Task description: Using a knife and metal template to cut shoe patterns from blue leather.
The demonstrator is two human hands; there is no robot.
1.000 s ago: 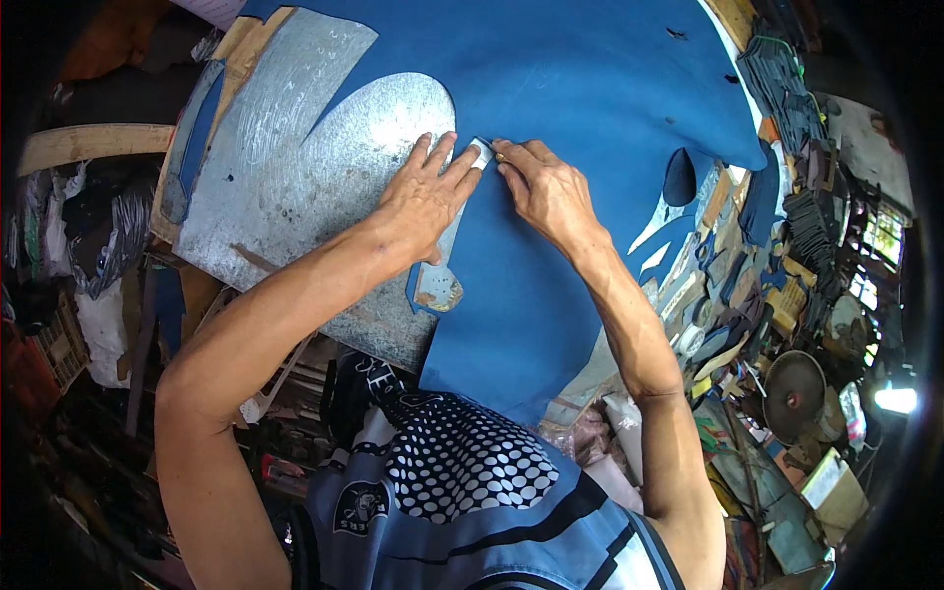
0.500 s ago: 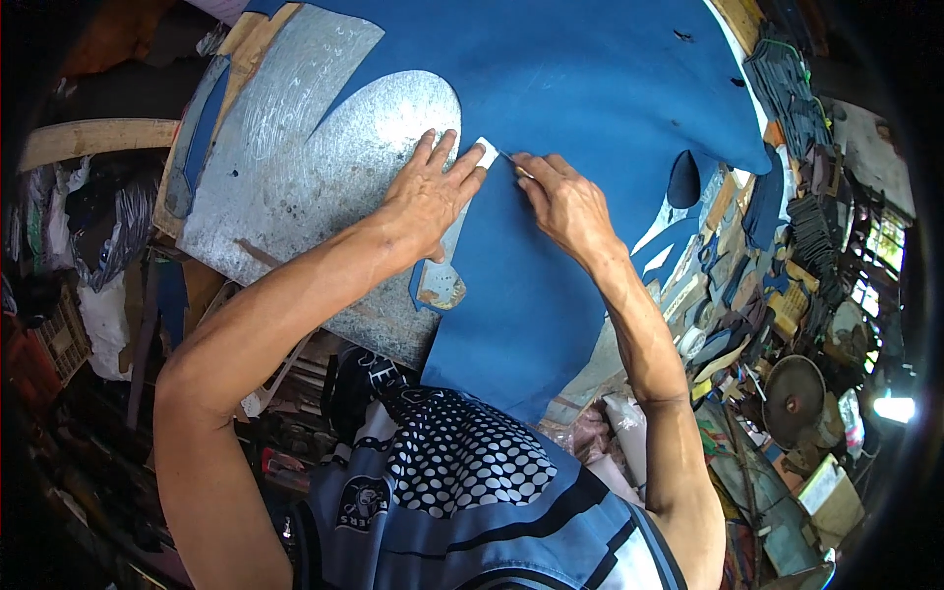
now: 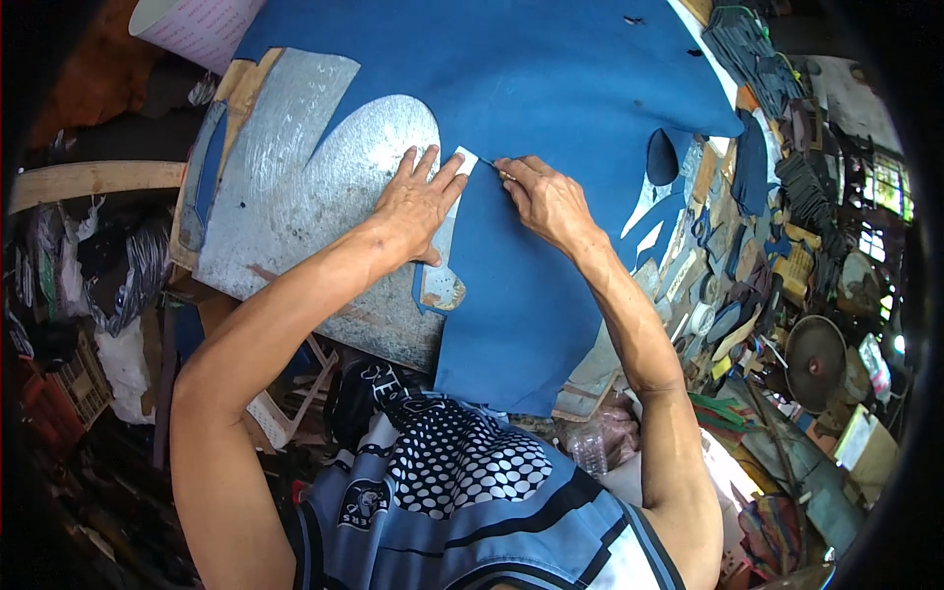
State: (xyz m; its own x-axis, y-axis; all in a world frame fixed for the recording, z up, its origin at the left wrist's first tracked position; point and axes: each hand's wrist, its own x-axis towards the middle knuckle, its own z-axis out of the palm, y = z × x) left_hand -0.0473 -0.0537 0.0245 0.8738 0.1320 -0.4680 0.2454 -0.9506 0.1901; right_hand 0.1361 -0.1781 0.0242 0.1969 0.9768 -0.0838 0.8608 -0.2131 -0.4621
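A wide blue sheet, which looks like leather or a synthetic, covers much of a scratched metal-topped work surface. A narrow pale template, white at its far end and rounded at its near end, lies along the sheet's cut edge. My left hand presses on it with the fingers spread, partly over the bare metal. My right hand is closed round a thin-bladed knife, most of its handle hidden in my fingers. The blade points left, its tip beside the template's far right corner.
Dark blue scraps and offcuts are heaped along the right side. A dark leaf-shaped opening shows in the sheet. At the far left stands a roll of printed white paper. A wooden beam and bagged material lie left of the table.
The whole view has shifted, so the table sits a little lower and further left in the picture. Both hands keep nearly the same places at the template's far end.
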